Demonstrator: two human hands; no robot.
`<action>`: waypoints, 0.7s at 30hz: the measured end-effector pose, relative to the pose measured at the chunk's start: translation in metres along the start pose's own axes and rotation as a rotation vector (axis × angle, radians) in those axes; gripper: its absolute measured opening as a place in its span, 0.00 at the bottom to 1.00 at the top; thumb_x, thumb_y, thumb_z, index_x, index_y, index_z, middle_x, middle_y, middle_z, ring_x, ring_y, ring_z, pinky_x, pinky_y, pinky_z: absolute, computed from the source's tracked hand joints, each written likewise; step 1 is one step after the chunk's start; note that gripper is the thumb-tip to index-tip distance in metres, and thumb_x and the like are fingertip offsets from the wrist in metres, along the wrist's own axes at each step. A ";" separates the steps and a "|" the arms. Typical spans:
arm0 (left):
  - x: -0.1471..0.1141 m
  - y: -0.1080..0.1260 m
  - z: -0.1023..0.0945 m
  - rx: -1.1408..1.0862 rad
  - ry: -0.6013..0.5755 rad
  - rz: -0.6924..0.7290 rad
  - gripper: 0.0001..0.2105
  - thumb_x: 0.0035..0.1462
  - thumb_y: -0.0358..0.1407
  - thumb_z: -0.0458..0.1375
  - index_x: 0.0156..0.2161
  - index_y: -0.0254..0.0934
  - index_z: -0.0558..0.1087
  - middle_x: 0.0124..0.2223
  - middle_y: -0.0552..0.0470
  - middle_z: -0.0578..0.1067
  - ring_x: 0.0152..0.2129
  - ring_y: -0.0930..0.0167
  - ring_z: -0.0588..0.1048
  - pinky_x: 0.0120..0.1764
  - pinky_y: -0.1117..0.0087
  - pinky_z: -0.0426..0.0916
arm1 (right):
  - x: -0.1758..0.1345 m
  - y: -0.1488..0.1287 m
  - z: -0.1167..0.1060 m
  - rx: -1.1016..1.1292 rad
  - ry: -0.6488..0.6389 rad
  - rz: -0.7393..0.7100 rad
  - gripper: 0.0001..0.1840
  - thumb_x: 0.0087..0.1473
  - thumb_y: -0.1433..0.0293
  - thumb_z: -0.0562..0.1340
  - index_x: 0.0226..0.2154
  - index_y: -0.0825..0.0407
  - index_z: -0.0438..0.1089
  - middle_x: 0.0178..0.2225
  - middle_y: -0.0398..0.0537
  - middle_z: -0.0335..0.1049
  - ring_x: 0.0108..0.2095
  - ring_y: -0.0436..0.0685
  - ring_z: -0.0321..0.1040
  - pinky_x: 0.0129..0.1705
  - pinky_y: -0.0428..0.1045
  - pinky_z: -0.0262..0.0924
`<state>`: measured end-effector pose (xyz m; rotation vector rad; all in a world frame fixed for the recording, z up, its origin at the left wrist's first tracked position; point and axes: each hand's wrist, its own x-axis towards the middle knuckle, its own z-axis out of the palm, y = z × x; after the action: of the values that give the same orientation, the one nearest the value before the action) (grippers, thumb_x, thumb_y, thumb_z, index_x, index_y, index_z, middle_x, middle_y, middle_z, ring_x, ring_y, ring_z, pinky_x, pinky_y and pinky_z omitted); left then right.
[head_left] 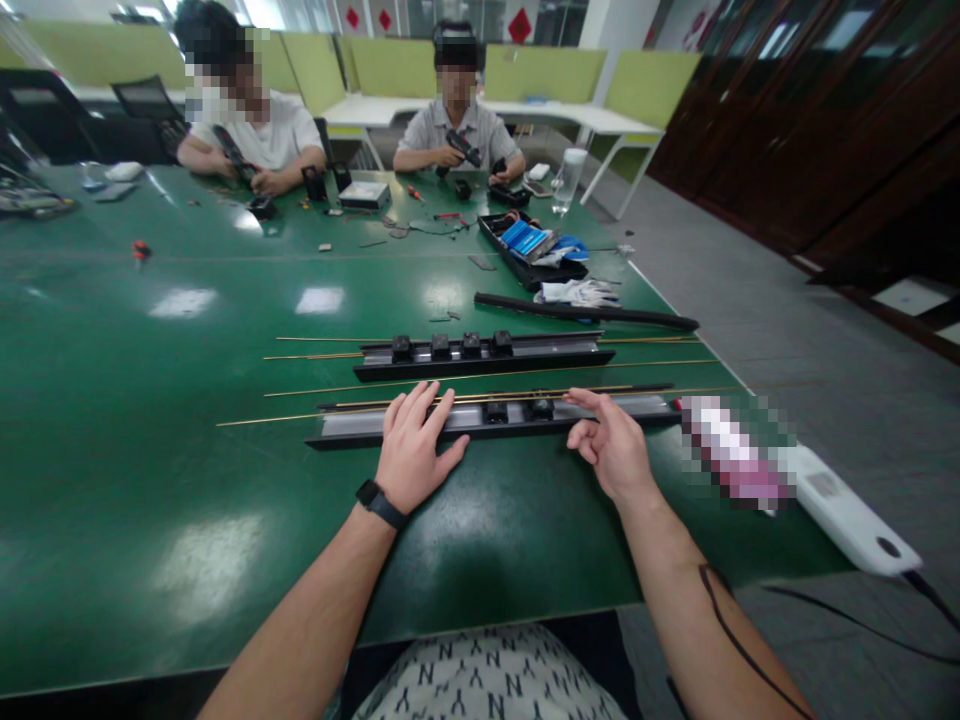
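Past the patterned shirt (487, 675), a splayed left hand (414, 442) and half-spread right hand (613, 448) overlap the black rail (521, 429).

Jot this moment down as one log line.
left hand: spread over near channel | right hand: partly curled, grip unclear | far channel: four black blocks | gold rods: lying lengthwise

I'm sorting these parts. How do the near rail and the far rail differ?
The near rail looks longer than the far rail. The near rail shows two black blocks, the far rail four. The left hand and right hand are over the near rail, not the far rail. Both rails have black edges and silvery insides.
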<state>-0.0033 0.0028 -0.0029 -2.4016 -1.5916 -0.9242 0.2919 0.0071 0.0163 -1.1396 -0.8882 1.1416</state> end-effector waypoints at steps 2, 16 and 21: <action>0.000 0.000 0.000 0.002 0.002 0.000 0.29 0.64 0.45 0.60 0.68 0.41 0.65 0.69 0.40 0.68 0.69 0.56 0.63 0.69 0.49 0.53 | 0.000 0.000 0.000 0.000 -0.006 -0.002 0.24 0.61 0.50 0.63 0.46 0.51 0.79 0.49 0.56 0.77 0.20 0.46 0.69 0.12 0.42 0.40; 0.000 0.000 -0.001 0.014 -0.004 0.003 0.29 0.64 0.45 0.60 0.67 0.39 0.66 0.69 0.39 0.68 0.68 0.55 0.63 0.69 0.49 0.53 | 0.001 -0.001 -0.001 0.019 0.017 -0.007 0.25 0.61 0.50 0.63 0.46 0.53 0.80 0.49 0.57 0.78 0.19 0.46 0.69 0.12 0.41 0.41; 0.000 0.000 -0.001 0.011 0.000 0.002 0.29 0.64 0.45 0.60 0.67 0.39 0.66 0.69 0.40 0.68 0.68 0.55 0.63 0.69 0.49 0.53 | 0.001 -0.001 -0.002 0.019 0.022 -0.003 0.24 0.62 0.50 0.63 0.45 0.52 0.79 0.48 0.56 0.78 0.19 0.46 0.69 0.12 0.41 0.41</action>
<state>-0.0032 0.0025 -0.0019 -2.3959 -1.5901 -0.9128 0.2941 0.0081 0.0168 -1.1326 -0.8602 1.1308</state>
